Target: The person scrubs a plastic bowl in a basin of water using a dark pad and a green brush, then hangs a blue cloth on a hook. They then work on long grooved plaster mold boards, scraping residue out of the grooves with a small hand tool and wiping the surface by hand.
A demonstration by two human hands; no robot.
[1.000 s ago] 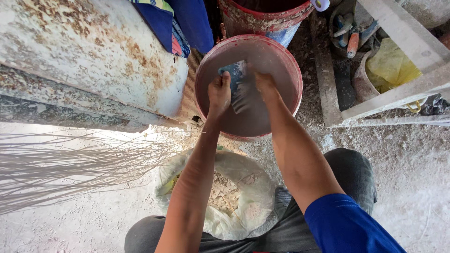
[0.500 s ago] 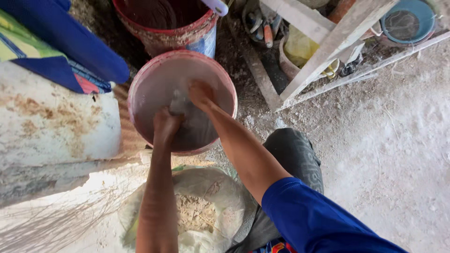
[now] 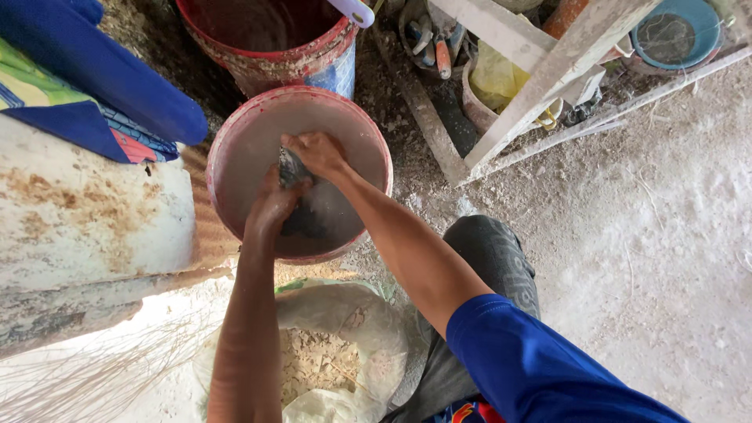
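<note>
Both of my hands are down inside a pink, dust-coated bucket (image 3: 235, 149) on the ground in front of me. My left hand (image 3: 272, 205) and my right hand (image 3: 317, 153) together grip a small dark, grey-powdered object (image 3: 291, 168), which may be a scoop or a folded piece; its exact kind is unclear. Dark material (image 3: 309, 223) lies in the bucket's bottom under my hands. Between my knees sits an open white sack (image 3: 345, 329) holding pale sandy powder (image 3: 317, 362).
A red-rimmed bucket (image 3: 270, 59) stands just beyond the pink one. A rusty white surface (image 3: 86, 211) with blue cloth (image 3: 102, 86) lies at left. A wooden frame (image 3: 540, 86), tools (image 3: 439, 51) and a blue bucket (image 3: 677, 35) are at upper right. Dusty floor (image 3: 658, 258) stretches right.
The view has shifted, so the pink bucket sits nearer the frame's middle-left. Both hands stay in the bucket, gripping the same dark object, now slightly lower.
</note>
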